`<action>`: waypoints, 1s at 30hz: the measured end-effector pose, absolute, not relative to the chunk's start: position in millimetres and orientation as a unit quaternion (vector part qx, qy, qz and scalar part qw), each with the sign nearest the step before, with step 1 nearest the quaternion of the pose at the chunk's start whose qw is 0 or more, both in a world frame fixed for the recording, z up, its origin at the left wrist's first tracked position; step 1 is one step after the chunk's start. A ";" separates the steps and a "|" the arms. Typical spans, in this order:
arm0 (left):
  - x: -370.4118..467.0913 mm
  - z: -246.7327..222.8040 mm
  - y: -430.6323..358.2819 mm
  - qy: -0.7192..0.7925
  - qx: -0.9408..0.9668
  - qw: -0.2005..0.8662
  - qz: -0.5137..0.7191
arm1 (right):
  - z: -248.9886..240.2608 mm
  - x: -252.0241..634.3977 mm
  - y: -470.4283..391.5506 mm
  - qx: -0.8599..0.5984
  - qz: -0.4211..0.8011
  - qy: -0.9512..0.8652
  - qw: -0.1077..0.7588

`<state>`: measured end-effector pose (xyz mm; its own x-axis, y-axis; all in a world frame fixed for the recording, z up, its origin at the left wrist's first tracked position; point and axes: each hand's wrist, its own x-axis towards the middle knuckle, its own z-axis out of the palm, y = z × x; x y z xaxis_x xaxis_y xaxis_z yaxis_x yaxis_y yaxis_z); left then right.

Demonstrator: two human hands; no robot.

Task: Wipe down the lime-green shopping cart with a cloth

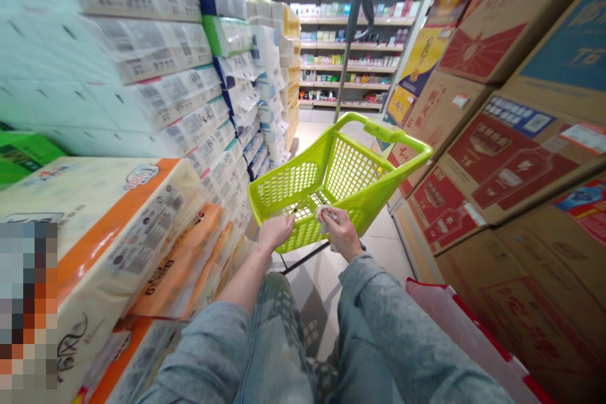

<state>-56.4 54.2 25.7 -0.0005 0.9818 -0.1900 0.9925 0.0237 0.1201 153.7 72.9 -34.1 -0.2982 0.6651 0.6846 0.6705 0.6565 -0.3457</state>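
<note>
A lime-green plastic shopping basket cart [300, 180] with a lattice body stands right in front of me, its handle raised at the far right. My right hand [347, 237] pinches a crumpled whitish cloth or tissue [326, 216] close to the cart's near wall. To its left, my left hand [277, 231] is closed in a loose fist, knuckles upward, by the cart's near left side. Whether it touches the cart or holds anything small is hidden.
Wrapped tissue packs [161, 53] are stacked high on the left, with large orange-and-cream packs [108, 202] nearest. Printed cardboard cartons [511, 158] wall the right side. A dark upright pole [348, 63] stands behind the cart; stocked shelves [350, 46] cross the aisle's end.
</note>
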 end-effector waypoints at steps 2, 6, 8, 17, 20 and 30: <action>-57.7 25.4 54.2 0.707 0.698 0.111 -0.025 | -44.3 171.6 76.8 -0.441 -0.007 -0.785 0.436; -58.0 25.9 55.8 0.719 0.685 0.110 -0.029 | -61.3 201.3 78.4 -0.499 -0.013 -0.744 0.444; -57.2 26.9 56.8 0.721 0.683 0.108 -0.037 | -64.8 208.6 78.1 -0.507 -0.012 -0.742 0.438; -57.1 25.1 57.1 0.704 0.702 0.089 -0.061 | -80.5 195.5 94.2 -0.513 -0.009 -0.725 0.459; -58.3 21.2 59.0 0.695 0.711 0.091 -0.058 | -88.2 189.8 100.0 -0.532 0.017 -0.702 0.473; -53.4 18.9 62.8 0.700 0.708 0.092 -0.029 | -70.5 191.2 106.4 -0.568 0.071 -0.653 0.496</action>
<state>-53.4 62.8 18.9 0.0186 0.9853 -0.1696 0.9960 -0.0035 0.0888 191.2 106.4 -70.5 0.1368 0.8121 0.5673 0.6718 0.3448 -0.6556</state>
